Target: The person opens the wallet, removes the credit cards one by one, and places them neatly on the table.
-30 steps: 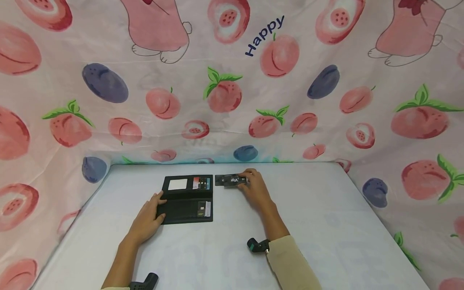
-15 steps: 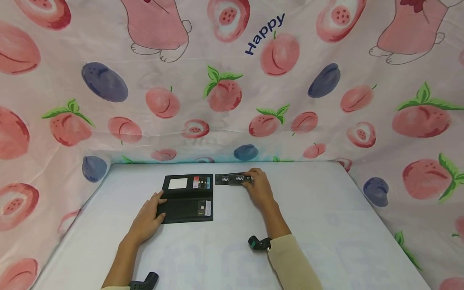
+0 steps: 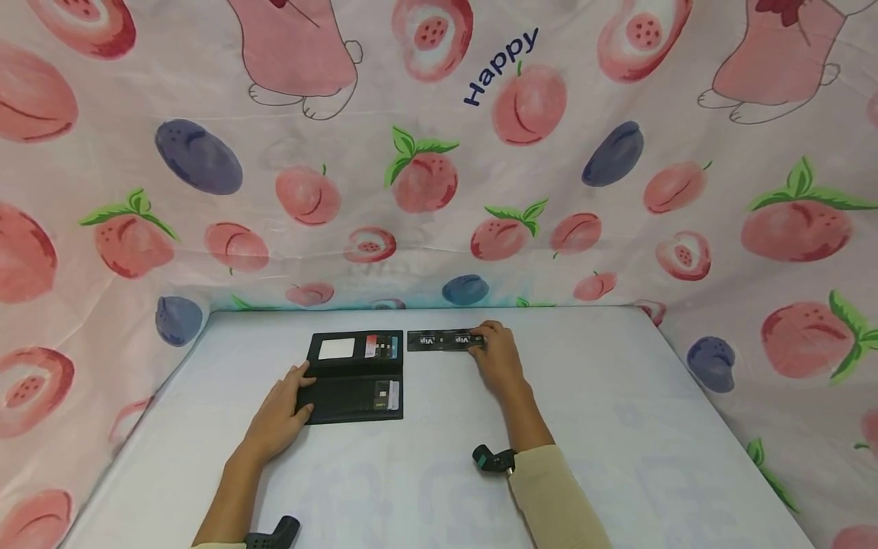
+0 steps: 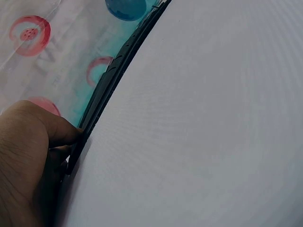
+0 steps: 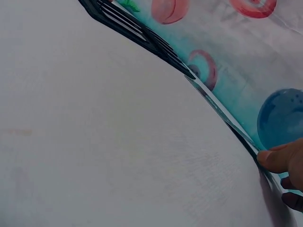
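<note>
An open black bifold wallet (image 3: 343, 400) lies on the white table, bank cards (image 3: 381, 348) in its slots and a white patch (image 3: 337, 348) in its upper half. My left hand (image 3: 273, 415) holds its left edge, thumb (image 4: 64, 132) on the edge in the left wrist view. Right of the wallet, my right hand (image 3: 499, 358) pinches the right end of a black Vip card (image 3: 461, 340) between thumb and fingers. Another black Vip card (image 3: 421, 341) lies to its left, end to end with it in a row. In the right wrist view the thumb (image 5: 272, 160) rests at the card's end.
The white table (image 3: 617, 427) meets a fruit-printed cloth (image 3: 425, 175) just behind the wallet and cards. Black wrist cameras sit on the left wrist (image 3: 274, 534) and the right wrist (image 3: 492, 460).
My right hand has slid its Vip card rightward off the other one, so both prints now show side by side. My left hand and the wallet stay in place.
</note>
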`<state>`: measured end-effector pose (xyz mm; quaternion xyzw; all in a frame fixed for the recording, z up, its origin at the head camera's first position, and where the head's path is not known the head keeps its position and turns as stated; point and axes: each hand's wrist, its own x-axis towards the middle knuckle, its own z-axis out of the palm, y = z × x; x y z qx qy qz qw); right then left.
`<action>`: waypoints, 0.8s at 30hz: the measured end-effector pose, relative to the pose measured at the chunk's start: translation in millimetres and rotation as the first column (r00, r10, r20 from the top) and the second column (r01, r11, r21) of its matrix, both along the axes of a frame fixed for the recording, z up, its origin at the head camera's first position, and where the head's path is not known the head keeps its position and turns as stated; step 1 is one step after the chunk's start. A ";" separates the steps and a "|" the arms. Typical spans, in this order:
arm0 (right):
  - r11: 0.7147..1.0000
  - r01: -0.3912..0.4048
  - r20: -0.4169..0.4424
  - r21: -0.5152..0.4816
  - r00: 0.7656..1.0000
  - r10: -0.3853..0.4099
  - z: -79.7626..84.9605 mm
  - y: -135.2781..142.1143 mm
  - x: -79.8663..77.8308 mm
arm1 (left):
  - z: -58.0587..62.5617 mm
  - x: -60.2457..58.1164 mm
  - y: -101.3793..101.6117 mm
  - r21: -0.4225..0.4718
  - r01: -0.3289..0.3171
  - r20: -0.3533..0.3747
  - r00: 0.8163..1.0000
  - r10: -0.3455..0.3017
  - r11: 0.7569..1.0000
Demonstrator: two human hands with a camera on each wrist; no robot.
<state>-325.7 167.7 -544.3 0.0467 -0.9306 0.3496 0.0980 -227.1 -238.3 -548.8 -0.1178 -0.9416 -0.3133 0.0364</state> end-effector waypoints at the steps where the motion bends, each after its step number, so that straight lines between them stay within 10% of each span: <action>1: 1.000 0.004 0.003 0.004 1.000 -0.004 0.1 0.7 0.1 | 0.0 0.4 0.0 0.000 -0.001 0.001 1.000 0.001 1.000; 24: 0.993 0.066 0.025 0.093 0.997 -0.069 -1.3 2.8 4.1 | -1.3 0.4 -0.6 -0.003 0.003 -0.006 1.000 -0.003 1.000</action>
